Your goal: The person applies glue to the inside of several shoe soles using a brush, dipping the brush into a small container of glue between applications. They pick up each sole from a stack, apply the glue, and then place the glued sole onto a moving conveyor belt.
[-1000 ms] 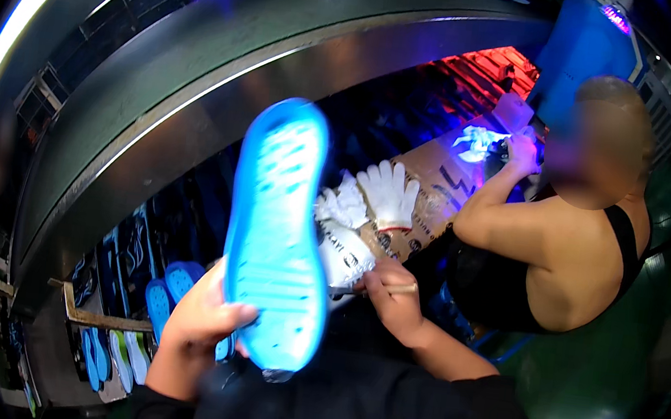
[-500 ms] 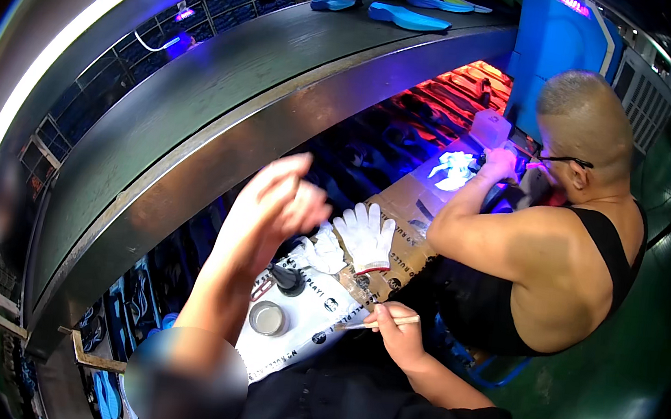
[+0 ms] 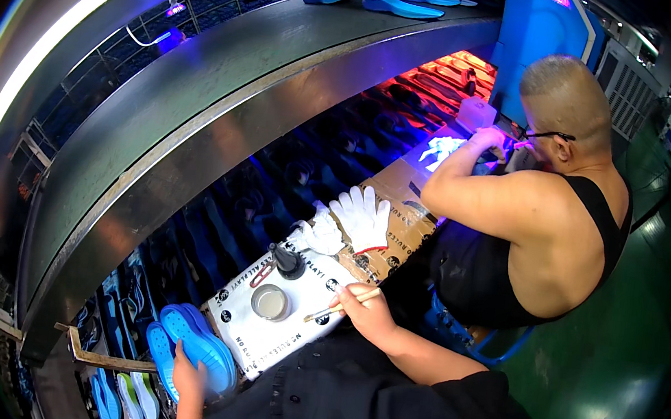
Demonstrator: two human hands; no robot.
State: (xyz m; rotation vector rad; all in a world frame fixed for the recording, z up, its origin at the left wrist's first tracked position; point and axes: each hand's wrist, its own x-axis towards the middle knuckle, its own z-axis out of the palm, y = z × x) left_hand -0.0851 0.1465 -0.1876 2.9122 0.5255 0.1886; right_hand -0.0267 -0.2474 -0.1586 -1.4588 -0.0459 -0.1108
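Down at the lower left, my left hand (image 3: 189,374) grips blue shoe soles (image 3: 197,340), its thumb lying over them; the other fingers are mostly hidden. A thin wooden-handled brush (image 3: 320,317) is pinched in my right hand (image 3: 367,309), bristles pointing left above the white work surface (image 3: 244,335). Between the hands stands a small round cup (image 3: 263,316) of greyish liquid. Behind it are a dark cone-topped bottle (image 3: 287,263) and a small red-framed tool (image 3: 261,274).
White work gloves (image 3: 363,217) lie on brown cardboard (image 3: 407,191) farther back. A co-worker (image 3: 550,232) sits at the right, hands near a clear box (image 3: 477,110). A conveyor (image 3: 228,67) arches overhead with blue soles on it. More soles (image 3: 137,397) rest at the lower left.
My left hand has come down from above the table to the lower left and now grips the blue soles. The brush and my right hand have shifted slightly left in view.
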